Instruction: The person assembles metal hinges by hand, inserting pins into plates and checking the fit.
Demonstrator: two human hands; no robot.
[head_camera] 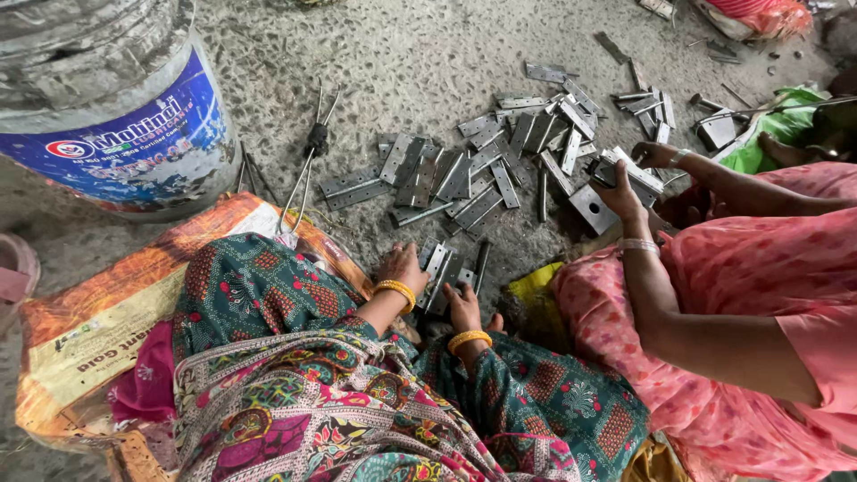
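Note:
My left hand (402, 266) and my right hand (462, 306), each with a yellow bangle at the wrist, meet low in the middle of the head view over my patterned green lap. Between them is a small stack of flat grey metal hinges (442, 270). The left fingers close on its left edge and the right hand grips it from below. A narrow metal strip (482, 261) lies just to the right of the stack. How many hinges are in my hands is hidden by the fingers.
A loose pile of metal hinges (500, 161) covers the concrete floor ahead. A co-worker in pink at the right handles hinges with two hands (620, 192). A large bucket (107, 98) stands far left, with a wire tool (312, 147) beside it. A printed sack (89, 330) lies under me.

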